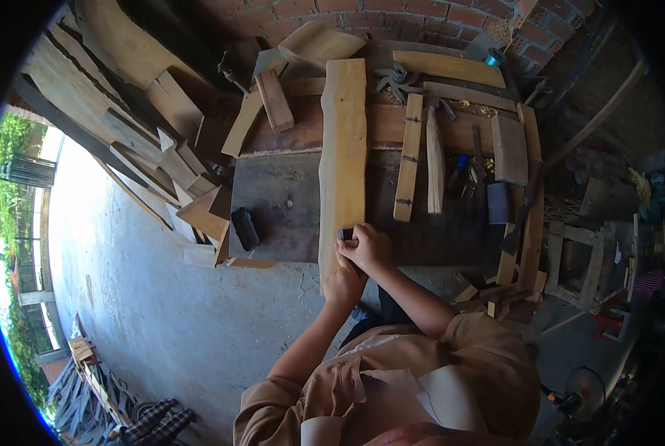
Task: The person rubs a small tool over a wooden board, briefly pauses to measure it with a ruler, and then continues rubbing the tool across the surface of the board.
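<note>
A long pale wooden board [345, 149] with a wavy left edge lies lengthwise across the workbench, its near end jutting past the front edge. My right hand [370, 250] is closed at the board's right edge, around a small dark block [345, 234] that shows at its fingertips. Just below, my left hand [344, 284] is closed near the board's near end and touches my right hand. What its fingers grip is hidden. A black case-like object [245, 229] rests on the bench to the left.
On the dark workbench [280, 175] lie a wooden block [274, 102], a strip with dark clips [408, 160], a pointed wooden piece [435, 160], a spoked metal part [398, 82] and a blue-handled tool [461, 163]. Planks [102, 97] lean at left; a stool frame [574, 260] stands right.
</note>
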A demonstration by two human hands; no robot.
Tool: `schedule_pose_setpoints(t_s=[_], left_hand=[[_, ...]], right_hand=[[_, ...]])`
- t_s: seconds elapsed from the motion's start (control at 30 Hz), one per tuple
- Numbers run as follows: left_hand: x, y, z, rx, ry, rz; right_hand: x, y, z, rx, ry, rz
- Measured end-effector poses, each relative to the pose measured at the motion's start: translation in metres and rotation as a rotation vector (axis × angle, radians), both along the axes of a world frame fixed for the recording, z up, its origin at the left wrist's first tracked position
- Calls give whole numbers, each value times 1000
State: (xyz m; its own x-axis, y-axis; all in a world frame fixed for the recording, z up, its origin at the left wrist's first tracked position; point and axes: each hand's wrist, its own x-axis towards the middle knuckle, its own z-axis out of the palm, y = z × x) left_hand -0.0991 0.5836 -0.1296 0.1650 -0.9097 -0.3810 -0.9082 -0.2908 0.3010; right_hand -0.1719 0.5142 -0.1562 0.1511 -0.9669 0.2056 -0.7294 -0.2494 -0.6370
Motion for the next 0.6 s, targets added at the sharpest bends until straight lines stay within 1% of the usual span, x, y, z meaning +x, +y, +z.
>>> schedule_pose_setpoints(t_s=[0.1,0.17,0.23,0.3,0.37,0.4,0.43,0.47,0.5,0.53,0.57,0.6], left_hand=[[1,-72,0,1,-36,-31],[2,-132,-2,-19,21,-39],[1,-198,2,-51,-32,-77],[4,-269,6,-94,-16,-46],[8,-345,5,-154,-13,-41],[14,-386,-18,-406,-37,-64],[9,-422,23,-215,38,13],[12,-460,26,-214,-12,-6],[18,-512,49,-117,-103,-145],[13,-526,59,-223,-122,-122],[11,-535,67,-294,-78,-71],[11,-527,86,-355,-66,-103]], right_hand=[[-2,-69,6,2,-6,-16],[-3,-128,7,-18,1,-20],[-1,-192,10,29,-62,-74],[5,-264,5,-85,-37,-106],[10,-339,15,-44,80,-117],[13,-379,21,-41,111,-100],[17,-424,30,41,159,-92],[16,-459,43,107,205,-87],[12,-496,76,87,250,-113],[13,-511,95,-19,251,-167],[13,-515,108,-115,254,-221],[9,-514,123,-122,224,-175]])
